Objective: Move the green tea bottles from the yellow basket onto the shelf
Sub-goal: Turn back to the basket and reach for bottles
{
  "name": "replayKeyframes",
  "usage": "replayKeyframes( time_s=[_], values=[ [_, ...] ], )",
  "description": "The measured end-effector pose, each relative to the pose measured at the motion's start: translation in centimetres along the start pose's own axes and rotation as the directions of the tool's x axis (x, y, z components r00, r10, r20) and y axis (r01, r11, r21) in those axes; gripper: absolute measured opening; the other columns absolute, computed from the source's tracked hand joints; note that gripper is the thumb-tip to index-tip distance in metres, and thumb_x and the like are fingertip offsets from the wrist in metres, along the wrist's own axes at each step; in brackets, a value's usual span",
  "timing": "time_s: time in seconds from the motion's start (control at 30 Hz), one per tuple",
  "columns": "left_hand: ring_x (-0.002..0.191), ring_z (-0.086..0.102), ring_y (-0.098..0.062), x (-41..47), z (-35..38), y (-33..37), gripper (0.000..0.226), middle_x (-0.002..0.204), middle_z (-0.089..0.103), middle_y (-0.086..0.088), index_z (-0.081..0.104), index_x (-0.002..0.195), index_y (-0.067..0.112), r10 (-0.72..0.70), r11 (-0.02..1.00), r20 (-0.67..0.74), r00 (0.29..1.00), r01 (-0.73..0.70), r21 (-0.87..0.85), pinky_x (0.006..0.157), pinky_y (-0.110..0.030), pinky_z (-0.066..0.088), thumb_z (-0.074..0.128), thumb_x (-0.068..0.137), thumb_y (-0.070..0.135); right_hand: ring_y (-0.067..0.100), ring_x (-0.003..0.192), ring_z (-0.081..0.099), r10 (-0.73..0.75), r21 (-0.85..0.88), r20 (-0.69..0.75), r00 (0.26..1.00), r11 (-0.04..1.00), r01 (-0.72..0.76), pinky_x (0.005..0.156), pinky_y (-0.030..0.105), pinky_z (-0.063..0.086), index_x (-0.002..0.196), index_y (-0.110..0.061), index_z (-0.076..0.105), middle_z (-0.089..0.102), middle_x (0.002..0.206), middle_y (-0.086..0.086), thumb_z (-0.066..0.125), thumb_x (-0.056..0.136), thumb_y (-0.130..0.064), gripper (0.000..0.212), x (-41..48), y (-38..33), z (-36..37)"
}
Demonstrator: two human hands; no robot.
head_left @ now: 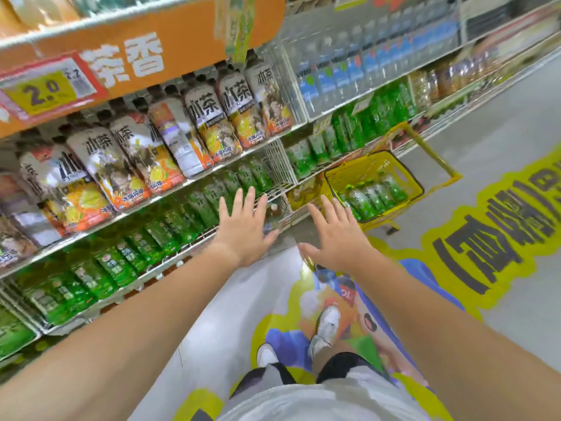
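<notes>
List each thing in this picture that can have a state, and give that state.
left hand, open, holding nothing.
right hand, open, holding nothing.
yellow basket, on the floor, handle raised.
green tea bottles, inside the basket, untouched.
shelf, stocked with green bottles.

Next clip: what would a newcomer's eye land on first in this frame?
Two bare arms reach out from the bottom of the frame. The left hand is spread in front of the shelved green bottles, and the right hand is spread towards the yellow basket; both hold nothing. The basket sits on the floor by the shelving with green tea bottles lying inside. At upper left is an orange banner with large white characters.
</notes>
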State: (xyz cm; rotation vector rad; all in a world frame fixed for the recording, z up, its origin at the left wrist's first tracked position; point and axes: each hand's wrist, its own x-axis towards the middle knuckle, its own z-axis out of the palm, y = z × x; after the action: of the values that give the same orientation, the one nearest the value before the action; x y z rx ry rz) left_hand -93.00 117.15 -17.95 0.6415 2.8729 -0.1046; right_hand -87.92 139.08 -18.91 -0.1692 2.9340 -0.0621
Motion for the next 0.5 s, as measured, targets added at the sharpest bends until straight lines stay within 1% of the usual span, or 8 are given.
replayKeyframes(
  time_s=[0.17,0.27,0.37,0.43,0.5],
  values=[
    [0.155,-0.002,-0.035,1.2,-2.6,3.8,0.085,0.168,-0.002,-0.014,-0.001,0.161,0.016,0.113,0.993,-0.058,0.992,-0.110,0.042,0.121,-0.062,0.007,0.022,0.098,0.067,0.031,0.151,-0.002,0.131,-0.007,-0.021,0.991,0.991,-0.131,0.120,0.049,0.005,0.157,-0.022,0.000,-0.005,0.164,0.012,0.030,0.089,-0.072,0.090,-3.4,3.2,-1.3],
    [0.155,-0.003,-0.035,2.4,-4.2,6.4,0.085,0.168,-0.003,-0.014,-0.002,0.161,0.016,0.162,0.986,-0.071,0.984,-0.159,0.046,0.121,-0.062,0.005,0.021,0.098,0.068,0.031,0.151,-0.003,0.189,-0.009,-0.031,0.982,0.982,-0.189,0.121,0.049,0.005,0.158,-0.022,-0.002,-0.004,0.164,0.012,0.030,0.090,-0.072,0.090,-4.9,5.7,-2.3],
    [0.155,-0.002,-0.036,4.0,-5.7,9.4,0.085,0.168,-0.004,-0.015,-0.002,0.161,0.015,0.215,0.975,-0.095,0.972,-0.208,0.076,0.121,-0.063,0.006,0.024,0.099,0.067,0.032,0.150,0.000,0.238,-0.001,-0.067,0.969,0.971,-0.239,0.120,0.050,0.006,0.158,-0.022,0.001,-0.001,0.164,0.013,0.031,0.090,-0.072,0.089,-6.1,8.9,-3.3],
    [0.154,-0.003,-0.037,5.1,-6.7,11.5,0.084,0.168,-0.005,-0.015,-0.003,0.161,0.015,0.245,0.966,-0.098,0.965,-0.234,0.108,0.121,-0.063,0.006,0.026,0.100,0.064,0.032,0.150,-0.001,0.269,0.015,-0.073,0.960,0.963,-0.269,0.120,0.051,0.006,0.158,-0.022,0.001,-0.001,0.164,0.013,0.031,0.089,-0.072,0.090,-6.7,11.3,-4.1],
    [0.154,-0.002,-0.037,6.3,-7.5,13.8,0.083,0.168,-0.005,-0.016,-0.003,0.161,0.015,0.259,0.961,-0.097,0.961,-0.246,0.125,0.120,-0.063,0.006,0.028,0.100,0.063,0.033,0.150,-0.001,0.292,0.015,-0.083,0.953,0.956,-0.292,0.120,0.051,0.007,0.158,-0.022,0.003,0.000,0.164,0.013,0.028,0.086,-0.073,0.092,-7.1,14.0,-4.9]
  ],
)
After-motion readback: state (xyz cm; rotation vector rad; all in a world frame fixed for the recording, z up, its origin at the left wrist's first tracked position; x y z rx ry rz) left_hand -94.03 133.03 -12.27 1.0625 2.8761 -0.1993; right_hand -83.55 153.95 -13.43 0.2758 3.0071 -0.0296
